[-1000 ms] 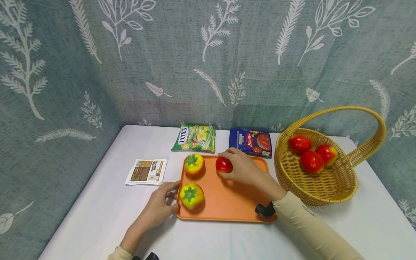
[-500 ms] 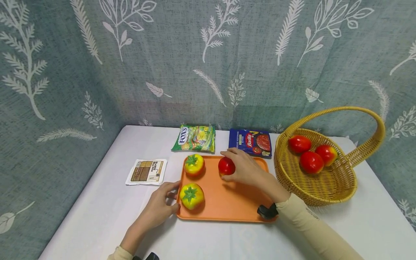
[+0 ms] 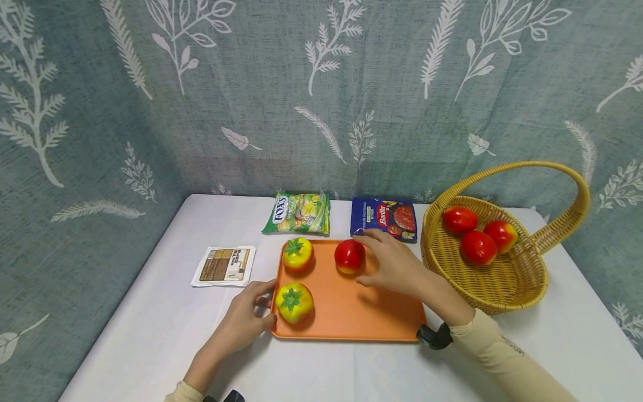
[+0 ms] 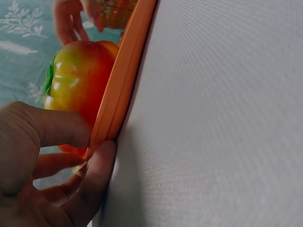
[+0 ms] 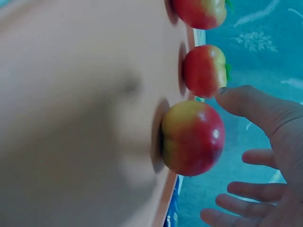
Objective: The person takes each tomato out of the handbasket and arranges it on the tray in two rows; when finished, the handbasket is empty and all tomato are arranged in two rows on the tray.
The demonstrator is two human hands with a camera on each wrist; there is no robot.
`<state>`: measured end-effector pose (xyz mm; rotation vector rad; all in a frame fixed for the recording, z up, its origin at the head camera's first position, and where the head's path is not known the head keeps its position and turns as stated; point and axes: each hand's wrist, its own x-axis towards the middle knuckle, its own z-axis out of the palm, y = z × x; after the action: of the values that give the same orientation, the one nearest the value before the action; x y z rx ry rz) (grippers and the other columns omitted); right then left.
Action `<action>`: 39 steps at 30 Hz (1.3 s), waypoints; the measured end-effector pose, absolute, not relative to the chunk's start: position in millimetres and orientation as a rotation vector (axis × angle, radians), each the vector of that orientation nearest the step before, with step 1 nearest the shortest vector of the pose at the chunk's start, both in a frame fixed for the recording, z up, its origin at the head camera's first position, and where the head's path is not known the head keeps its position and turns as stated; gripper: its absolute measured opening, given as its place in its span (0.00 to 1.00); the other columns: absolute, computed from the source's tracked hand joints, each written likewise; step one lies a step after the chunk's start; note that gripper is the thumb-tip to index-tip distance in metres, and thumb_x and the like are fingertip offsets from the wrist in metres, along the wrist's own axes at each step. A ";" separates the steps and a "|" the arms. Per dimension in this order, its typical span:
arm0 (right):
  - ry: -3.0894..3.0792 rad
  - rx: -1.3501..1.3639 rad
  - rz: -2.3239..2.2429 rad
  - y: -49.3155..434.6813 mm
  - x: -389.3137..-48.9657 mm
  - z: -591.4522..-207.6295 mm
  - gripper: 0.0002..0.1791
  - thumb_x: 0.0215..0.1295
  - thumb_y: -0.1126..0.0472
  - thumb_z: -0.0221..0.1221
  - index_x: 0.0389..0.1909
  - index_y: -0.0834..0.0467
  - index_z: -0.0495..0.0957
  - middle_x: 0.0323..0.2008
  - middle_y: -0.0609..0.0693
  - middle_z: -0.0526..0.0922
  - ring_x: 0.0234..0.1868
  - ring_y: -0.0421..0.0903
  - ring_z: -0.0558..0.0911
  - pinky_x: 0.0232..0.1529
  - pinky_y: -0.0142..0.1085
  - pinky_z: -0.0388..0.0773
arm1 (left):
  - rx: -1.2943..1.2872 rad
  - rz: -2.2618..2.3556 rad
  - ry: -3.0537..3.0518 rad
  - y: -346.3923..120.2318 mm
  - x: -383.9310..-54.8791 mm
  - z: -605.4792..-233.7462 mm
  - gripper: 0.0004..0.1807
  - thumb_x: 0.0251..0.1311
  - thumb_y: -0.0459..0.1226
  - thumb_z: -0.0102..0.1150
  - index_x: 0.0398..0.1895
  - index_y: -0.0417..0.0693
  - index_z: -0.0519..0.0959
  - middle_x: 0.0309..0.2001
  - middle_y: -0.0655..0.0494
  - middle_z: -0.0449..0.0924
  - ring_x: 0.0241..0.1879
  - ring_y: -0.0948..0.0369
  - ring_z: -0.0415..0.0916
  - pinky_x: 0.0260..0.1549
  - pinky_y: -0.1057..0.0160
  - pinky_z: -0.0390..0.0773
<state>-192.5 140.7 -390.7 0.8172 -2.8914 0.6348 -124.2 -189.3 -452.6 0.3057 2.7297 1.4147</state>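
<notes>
Right wrist: red fruit [image 5: 193, 137] beside fingers [image 5: 258, 191]

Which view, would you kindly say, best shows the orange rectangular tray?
The head view: it shows almost the whole orange rectangular tray, the right hand hiding some. The left wrist view shows only its outer rim; the right wrist view, surface and some edge.

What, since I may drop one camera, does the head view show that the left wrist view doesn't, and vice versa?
Only the head: green bag, blue packet, right sleeve.

Only the left wrist: the outer wall of the tray beside the left hand.

Both: the tray, the left hand, the right hand, the fruit nearest the left hand, and part of the basket.
</notes>
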 end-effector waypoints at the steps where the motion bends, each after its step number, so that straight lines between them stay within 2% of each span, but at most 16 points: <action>1: -2.892 0.822 0.624 142.1 -190.4 -388.7 0.46 0.45 0.45 0.77 0.67 0.55 0.74 0.66 0.61 0.71 0.64 0.62 0.72 0.57 0.61 0.72 | 0.303 1.418 2.726 -189.5 -123.9 -452.5 0.40 0.39 0.22 0.66 0.65 0.36 0.73 0.54 0.49 0.77 0.43 0.60 0.81 0.46 0.57 0.79; 7: -2.859 0.820 0.578 153.3 -177.2 -376.3 0.44 0.47 0.45 0.76 0.66 0.55 0.75 0.65 0.61 0.72 0.64 0.63 0.72 0.56 0.63 0.72 | 0.304 1.418 2.721 -190.4 -123.4 -452.4 0.41 0.39 0.22 0.66 0.66 0.37 0.73 0.55 0.49 0.77 0.44 0.60 0.80 0.48 0.55 0.78; 18: -2.788 0.824 0.598 172.3 -161.2 -367.6 0.46 0.46 0.48 0.77 0.67 0.58 0.73 0.65 0.60 0.72 0.63 0.63 0.73 0.56 0.60 0.74 | 0.302 1.397 2.728 -191.9 -124.5 -453.6 0.40 0.40 0.22 0.66 0.66 0.38 0.73 0.55 0.49 0.77 0.44 0.60 0.80 0.47 0.55 0.78; 31: -2.778 0.791 0.618 196.3 -138.3 -358.0 0.46 0.47 0.48 0.77 0.69 0.53 0.71 0.67 0.58 0.70 0.64 0.61 0.72 0.57 0.62 0.71 | 0.303 1.402 2.732 -191.1 -123.7 -453.1 0.39 0.41 0.22 0.65 0.66 0.37 0.73 0.55 0.49 0.77 0.44 0.59 0.80 0.49 0.53 0.78; 39: -2.720 0.765 0.656 218.1 -125.9 -354.3 0.43 0.49 0.49 0.76 0.67 0.54 0.73 0.62 0.54 0.77 0.59 0.57 0.78 0.52 0.56 0.78 | 0.284 1.383 2.729 -190.3 -124.5 -454.2 0.40 0.41 0.23 0.65 0.66 0.37 0.73 0.55 0.49 0.77 0.44 0.60 0.80 0.51 0.51 0.77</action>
<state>-125.9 218.1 -354.3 0.7647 -2.7197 0.6556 -124.5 -190.3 -454.2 0.2838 2.7291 1.3832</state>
